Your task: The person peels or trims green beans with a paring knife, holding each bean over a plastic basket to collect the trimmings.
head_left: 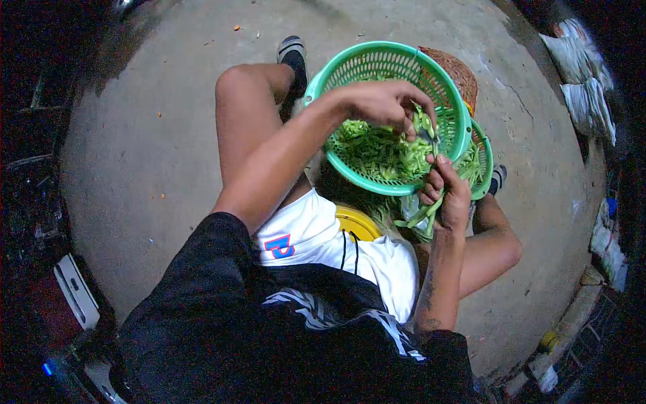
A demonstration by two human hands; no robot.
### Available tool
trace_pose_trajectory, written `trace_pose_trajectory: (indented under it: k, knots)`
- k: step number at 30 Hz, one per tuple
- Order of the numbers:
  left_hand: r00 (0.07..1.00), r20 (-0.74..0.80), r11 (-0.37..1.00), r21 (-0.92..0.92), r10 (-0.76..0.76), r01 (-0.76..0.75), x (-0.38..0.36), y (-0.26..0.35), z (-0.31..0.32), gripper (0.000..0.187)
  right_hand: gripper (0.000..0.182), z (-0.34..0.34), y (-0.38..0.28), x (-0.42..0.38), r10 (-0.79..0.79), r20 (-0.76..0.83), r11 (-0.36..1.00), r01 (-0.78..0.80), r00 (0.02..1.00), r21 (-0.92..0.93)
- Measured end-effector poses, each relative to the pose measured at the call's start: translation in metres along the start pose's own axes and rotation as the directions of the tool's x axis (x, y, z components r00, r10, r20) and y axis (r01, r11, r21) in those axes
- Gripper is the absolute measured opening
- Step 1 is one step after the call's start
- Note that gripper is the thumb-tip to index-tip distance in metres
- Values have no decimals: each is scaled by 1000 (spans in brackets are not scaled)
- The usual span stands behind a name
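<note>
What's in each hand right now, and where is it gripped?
Right hand grips a bunch of green pods near its upper end. Left hand pinches something small over the green basket; too blurred to identify.

Your left hand [383, 104] is covering part of the green basket [350, 74], and its fingertips are hiding whatever small dark tool they are pinching; it is too small to tell. The bean pods [377, 151] are blurring into one green mass. A second green basket [483, 158] and a brown woven one [457, 71] are mostly hiding behind the first. Your right hand [452, 195] is wrapping the pods it is gripping. The yellow object [356, 222] is showing only partly.
</note>
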State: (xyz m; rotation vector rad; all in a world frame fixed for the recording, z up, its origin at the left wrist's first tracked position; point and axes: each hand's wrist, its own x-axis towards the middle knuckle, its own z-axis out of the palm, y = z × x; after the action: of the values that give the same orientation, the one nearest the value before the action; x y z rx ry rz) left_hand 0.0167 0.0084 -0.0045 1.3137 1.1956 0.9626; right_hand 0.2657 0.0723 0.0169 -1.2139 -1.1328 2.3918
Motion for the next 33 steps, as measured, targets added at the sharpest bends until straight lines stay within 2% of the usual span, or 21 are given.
trace_pose_trajectory:
  k: [1, 2, 4, 7, 10, 14, 16, 18, 20, 22, 23, 24, 26, 28, 30, 31, 32, 33]
  knots:
    - [998, -64, 997, -79, 13, -18, 0, -5, -4, 36, 26, -2, 0, 1, 2, 16, 1000, -2, 1000, 24]
    - [997, -74, 998, -62, 3, -8, -2, -9, -14, 38, 26, -4, 1, 2, 3, 31, 999, -4, 1000, 51]
    - [990, -105, 987, -141, -96, 80, -9, -2, -25, 41, 26, -5, 2, 2, -4, 40, 998, 2, 999, 57]
    - [992, -112, 994, -93, -60, 50, -6, 3, -2, 41, 26, -3, 2, 4, 0, 35, 998, -2, 999, 58]
    - [1000, 5, 987, -163, 7, -6, 4, -6, 14, 40, 27, -4, 3, 6, 11, 51, 998, -14, 999, 68]
    - [999, -13, 991, -130, 29, -30, 3, -6, 7, 40, 27, -3, 1, 5, 16, 49, 998, -19, 999, 61]
    - [999, 38, 997, -61, -39, 41, 3, -5, 6, 39, 26, -3, 2, 5, 9, 42, 998, -12, 999, 59]
    - [999, 39, 996, -81, -16, 19, 7, -7, 12, 39, 26, -1, 4, 5, 7, 39, 998, -9, 999, 55]
    - [999, 36, 995, -102, 8, -4, 7, -10, 12, 39, 26, 0, 7, 7, -4, 53, 992, -3, 999, 127]
    - [998, 45, 999, -27, -41, 42, 1, 1, 8, 39, 25, -2, 7, 8, 2, 63, 993, -9, 998, 119]
    - [1000, 19, 1000, -20, 22, -22, 1, -2, 0, 39, 25, -4, 8, 9, 5, 72, 993, -13, 997, 114]
    - [999, -49, 1000, 6, -24, 24, -2, -5, -10, 38, 25, -6, 8, 9, 5, 71, 993, -13, 997, 115]
    - [993, -71, 989, -121, -92, 83, -10, -2, -29, 37, 24, -9, 8, 11, 8, 98, 987, -24, 995, 158]
    - [994, -63, 983, -169, -83, 72, -8, 2, -23, 36, 23, -6, 7, 10, 9, 90, 987, -23, 996, 157]
    - [998, -43, 997, -54, -54, 52, -5, 5, 1, 37, 22, -5, 8, 10, 15, 74, 988, -26, 997, 153]
    - [997, 42, 990, -120, -64, 69, -4, 10, 9, 37, 21, -4, 10, 11, 0, 79, 983, -15, 997, 185]
    - [997, 43, 990, -127, -63, 68, -3, 12, 11, 37, 20, -5, 11, 11, -11, 84, 977, -7, 996, 214]
    - [997, 41, 994, -82, -66, 69, -2, 10, 11, 38, 27, -7, 11, 11, -3, 130, 989, -16, 992, 147]
